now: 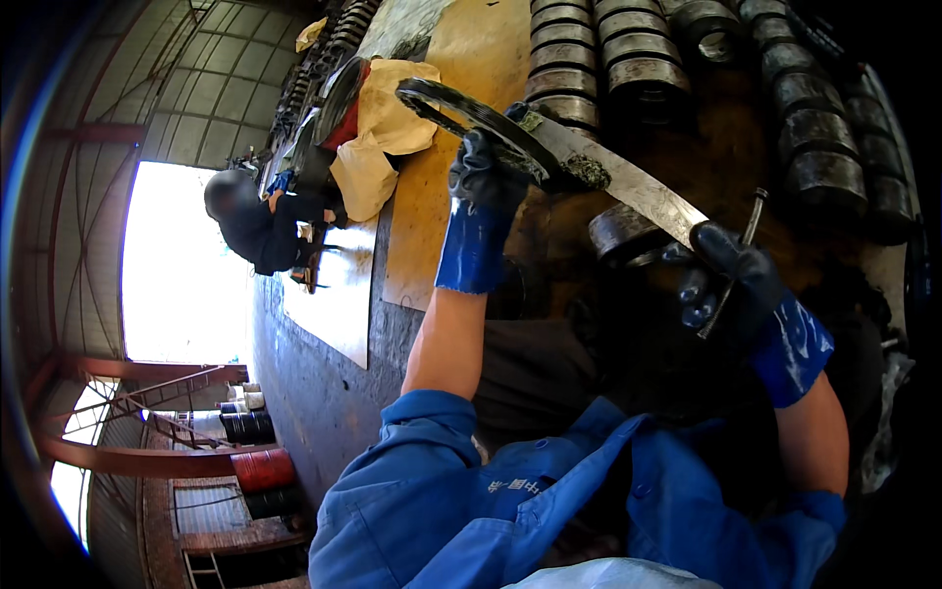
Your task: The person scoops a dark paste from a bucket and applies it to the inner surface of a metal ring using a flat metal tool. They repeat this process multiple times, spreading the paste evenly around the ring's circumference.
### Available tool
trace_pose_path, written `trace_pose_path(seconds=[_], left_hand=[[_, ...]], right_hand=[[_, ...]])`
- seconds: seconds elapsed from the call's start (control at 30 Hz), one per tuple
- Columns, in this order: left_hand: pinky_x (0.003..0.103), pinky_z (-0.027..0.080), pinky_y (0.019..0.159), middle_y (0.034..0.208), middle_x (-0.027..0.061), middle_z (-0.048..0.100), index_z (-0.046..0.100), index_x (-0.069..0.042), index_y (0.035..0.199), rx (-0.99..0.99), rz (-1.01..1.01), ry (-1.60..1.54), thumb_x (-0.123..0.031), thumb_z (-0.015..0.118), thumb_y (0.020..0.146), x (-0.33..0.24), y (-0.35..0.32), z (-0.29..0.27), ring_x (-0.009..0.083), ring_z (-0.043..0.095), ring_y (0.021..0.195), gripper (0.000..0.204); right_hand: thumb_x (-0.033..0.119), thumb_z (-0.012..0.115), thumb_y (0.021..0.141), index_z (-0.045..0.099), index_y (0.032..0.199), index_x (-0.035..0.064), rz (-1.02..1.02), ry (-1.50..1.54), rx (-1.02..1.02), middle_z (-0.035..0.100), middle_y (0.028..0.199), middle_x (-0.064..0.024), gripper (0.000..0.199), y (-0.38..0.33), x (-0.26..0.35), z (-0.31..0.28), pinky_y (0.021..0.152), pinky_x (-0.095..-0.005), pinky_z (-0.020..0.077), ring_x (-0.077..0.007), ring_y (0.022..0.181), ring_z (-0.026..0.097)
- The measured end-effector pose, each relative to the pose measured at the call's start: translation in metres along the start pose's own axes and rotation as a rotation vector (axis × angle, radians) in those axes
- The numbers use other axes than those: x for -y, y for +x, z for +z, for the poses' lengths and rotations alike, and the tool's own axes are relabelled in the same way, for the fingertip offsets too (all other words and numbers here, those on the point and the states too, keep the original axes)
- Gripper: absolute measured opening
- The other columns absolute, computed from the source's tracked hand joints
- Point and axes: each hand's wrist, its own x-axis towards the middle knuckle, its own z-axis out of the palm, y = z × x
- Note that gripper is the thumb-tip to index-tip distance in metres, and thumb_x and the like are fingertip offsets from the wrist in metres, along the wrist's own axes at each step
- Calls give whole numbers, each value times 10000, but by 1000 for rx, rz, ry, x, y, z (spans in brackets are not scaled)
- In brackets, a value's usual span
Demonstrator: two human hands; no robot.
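My left hand, in a blue and black rubber glove, is closed on a thin black ring held tilted above the work area. My right hand, gloved alike, grips the lower end of a long flat metal scraper blade. A dark greasy lump clings to the blade near the ring. The blade's far end reaches behind or against the ring; which, I cannot tell. A thin metal rod with a wider end also passes by my right fingers; whether it joins the blade is unclear. A short metal cylinder lies just beyond.
Rows of stacked metal rings stand ahead, with more cylinders at the right. Tan sacks lie at the left on brown sheeting. A person in dark clothes works at the left. Drums stand farther off.
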Motion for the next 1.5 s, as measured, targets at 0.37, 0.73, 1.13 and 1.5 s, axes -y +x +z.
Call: trace_pose_path(seconds=[0.37, 0.73, 1.13, 1.5], left_hand=[[242, 456, 621, 872, 91, 642, 610, 50, 1042, 342, 39, 192, -207, 557, 915, 20, 23, -56, 135, 587, 702, 292], [311, 517, 662, 795, 128, 685, 681, 0, 936, 401, -130, 720, -191, 616, 862, -31, 0, -15, 212, 666, 704, 214], [267, 501, 666, 794, 91, 707, 704, 13, 903, 403, -652, 305, -236, 677, 836, -49, -7, 11, 122, 641, 695, 260], [373, 475, 675, 756, 170, 665, 674, 3, 917, 621, -597, 591, -327, 659, 805, -39, -17, 18, 256, 639, 705, 349]], right_hand=[[326, 542, 937, 632, 965, -17, 56, -85, -136, 641, 632, -76, 356, -11, 14, -13, 394, -216, 461, -113, 433, 566], [298, 526, 950, 642, 979, -22, -67, -229, -263, 650, 648, -76, 342, -11, 21, -6, 459, -229, 479, -125, 512, 605], [102, 545, 903, 525, 1274, 12, -916, -1567, -5, 661, 1015, -111, 382, 4, 8, -45, 654, -273, 533, -149, 785, 655], [77, 592, 773, 560, 1232, 90, -983, -2103, -71, 644, 923, -85, 460, 3, 2, -35, 628, -348, 503, -205, 747, 641]])
